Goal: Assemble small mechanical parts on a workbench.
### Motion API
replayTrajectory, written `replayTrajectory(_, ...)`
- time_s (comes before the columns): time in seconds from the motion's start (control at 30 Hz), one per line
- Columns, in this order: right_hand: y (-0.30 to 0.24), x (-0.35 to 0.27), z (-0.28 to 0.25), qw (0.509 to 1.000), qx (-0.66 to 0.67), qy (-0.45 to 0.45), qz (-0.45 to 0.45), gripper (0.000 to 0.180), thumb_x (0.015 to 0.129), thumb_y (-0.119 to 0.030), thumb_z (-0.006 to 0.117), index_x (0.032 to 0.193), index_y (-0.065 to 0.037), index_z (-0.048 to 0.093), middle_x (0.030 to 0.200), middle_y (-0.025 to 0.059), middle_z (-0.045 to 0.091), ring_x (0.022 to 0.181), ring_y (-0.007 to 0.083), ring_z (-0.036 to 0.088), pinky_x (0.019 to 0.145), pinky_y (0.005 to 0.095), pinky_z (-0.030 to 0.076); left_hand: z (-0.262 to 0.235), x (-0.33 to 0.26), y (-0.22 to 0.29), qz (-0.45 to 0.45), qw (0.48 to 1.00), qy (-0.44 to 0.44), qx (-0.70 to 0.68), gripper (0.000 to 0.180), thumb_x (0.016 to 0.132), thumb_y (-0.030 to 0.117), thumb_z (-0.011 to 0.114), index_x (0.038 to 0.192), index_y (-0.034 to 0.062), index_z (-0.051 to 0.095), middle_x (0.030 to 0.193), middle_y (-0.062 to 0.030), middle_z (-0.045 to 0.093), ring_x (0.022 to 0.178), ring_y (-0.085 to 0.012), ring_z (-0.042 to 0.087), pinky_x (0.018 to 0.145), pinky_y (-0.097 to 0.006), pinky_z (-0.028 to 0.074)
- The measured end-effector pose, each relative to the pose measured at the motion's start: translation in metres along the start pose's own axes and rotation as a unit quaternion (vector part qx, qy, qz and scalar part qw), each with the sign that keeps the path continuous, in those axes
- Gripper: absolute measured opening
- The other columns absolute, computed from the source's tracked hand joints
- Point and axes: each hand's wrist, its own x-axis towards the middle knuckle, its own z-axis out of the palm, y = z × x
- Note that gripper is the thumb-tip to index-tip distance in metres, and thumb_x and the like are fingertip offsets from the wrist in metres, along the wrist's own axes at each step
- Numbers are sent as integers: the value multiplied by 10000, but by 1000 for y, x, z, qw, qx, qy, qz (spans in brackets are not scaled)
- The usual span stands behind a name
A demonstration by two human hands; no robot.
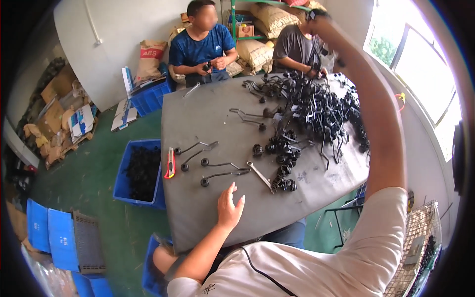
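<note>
My left hand [230,203] rests flat on the grey table [208,114] near its front edge, fingers apart and holding nothing. Just beyond it lie several bent black rods with round rollers [217,168] and a silver wrench [260,175]. My right arm is raised high, and my right hand [316,16] sits near the top of the picture with something small and dark at it; whether it grips that is unclear. A large tangled pile of black rod-and-roller parts [316,114] covers the table's right half.
An orange utility knife [169,162] lies at the table's left edge. A blue crate of black parts [141,171] stands on the green floor beside it. Two people sit at the far side handling parts. Folded blue crates [59,237] lie lower left, with a wire basket [418,242] at right.
</note>
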Motion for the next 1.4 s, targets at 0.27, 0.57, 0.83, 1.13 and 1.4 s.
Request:
replayTrajectory(0.27, -86, -36, 2, 927, 357, 108, 30, 345, 885, -351, 730, 923, -14, 669, 718, -30, 500, 685, 81, 425, 628, 305, 366, -1, 0, -8, -31, 998, -26, -48, 639, 848, 115, 739, 1422, 30, 472, 1197, -146, 644, 1119, -321, 613, 993, -435, 468)
replayTrajectory(0.57, -208, -91, -61, 937, 343, 69, -24, 308, 929, -379, 699, 818, -117, 581, 631, -85, 391, 560, 32, 333, 512, 251, 247, -71, 184, 128, 177, 966, 185, 39, 715, 887, 161, 732, 1496, 8, 391, 1359, -196, 551, 1221, -337, 558, 1031, -439, 435)
replayTrajectory(0.83, -178, -168, 22, 952, 302, 35, -39, 354, 897, -323, 705, 833, 1, 577, 646, 29, 493, 629, 112, 437, 587, 322, 418, -40, 174, 111, 74, 985, 8, -153, 390, 899, 60, 663, 1253, 61, 500, 871, -114, 700, 748, -292, 700, 694, -376, 557)
replayTrajectory(1.13, -185, -217, 102, 915, 404, -3, 24, 323, 915, -254, 725, 814, -14, 534, 657, -19, 436, 645, 70, 372, 573, 272, 376, -30, 131, 121, -158, 915, -207, -310, 602, 909, 257, 719, 1362, -31, 445, 1245, -141, 568, 958, -146, 620, 812, -300, 538)
replayTrajectory(1.4, -188, -262, 129, 885, 460, -15, 71, 238, 942, -200, 713, 828, -52, 564, 672, -77, 441, 635, 34, 365, 553, 235, 326, 13, 104, 117, -6, 1000, 5, -7, 613, 792, 367, 840, 1111, -35, 505, 895, -102, 554, 739, -192, 578, 707, -322, 522)
